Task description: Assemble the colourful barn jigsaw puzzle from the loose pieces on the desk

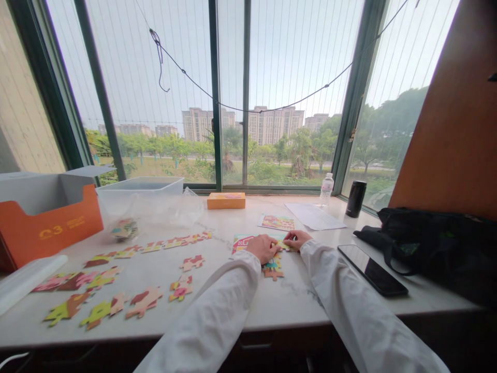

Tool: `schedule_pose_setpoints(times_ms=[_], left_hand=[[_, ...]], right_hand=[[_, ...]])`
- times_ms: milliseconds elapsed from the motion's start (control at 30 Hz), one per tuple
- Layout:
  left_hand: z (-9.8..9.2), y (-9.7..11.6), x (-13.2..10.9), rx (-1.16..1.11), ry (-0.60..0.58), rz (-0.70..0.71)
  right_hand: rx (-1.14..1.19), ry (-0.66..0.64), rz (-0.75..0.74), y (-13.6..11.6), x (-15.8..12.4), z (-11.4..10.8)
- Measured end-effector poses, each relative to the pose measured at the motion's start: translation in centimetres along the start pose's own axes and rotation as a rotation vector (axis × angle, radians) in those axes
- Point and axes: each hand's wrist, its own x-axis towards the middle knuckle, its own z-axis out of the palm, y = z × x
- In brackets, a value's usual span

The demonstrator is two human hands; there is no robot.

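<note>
White sleeves (217,311) extend, puzzle pieces (274,273) under left fingers (271,248).

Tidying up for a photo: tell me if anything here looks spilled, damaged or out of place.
Nothing looks spilled or damaged. The oddest thing is the dark cord sagging across the window, its loose tail dangling from a knot at upper left. The puzzle pieces lie in rough rows.

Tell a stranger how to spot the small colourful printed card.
Below the dark-framed window, find the white marbled tabletop. Just beyond the bare left hand and right hand lies the small colourful printed card. Its bright picture distinguishes it from the pale paper sheet rightward.
</note>
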Motion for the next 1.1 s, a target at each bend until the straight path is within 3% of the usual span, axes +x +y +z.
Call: schedule_pose_setpoints(times_ms=[433,667,1100], left_hand=[[0.6,-0.5,0.3,-0.031,0.062,0.031],[0.5,-0.6,0.3,-0.012,0.053,0.033],[0.5,-0.5,0.5,-0.034,0.018,0.008]], right_hand=[[0.029,-0.005,0.009,-0.2,-0.3,-0.2],[0.26,-0.154,0.02,0.9,-0.1,-0.8],[0.182,-0.147,-0.017,0.4,-0.5,-1.3]])
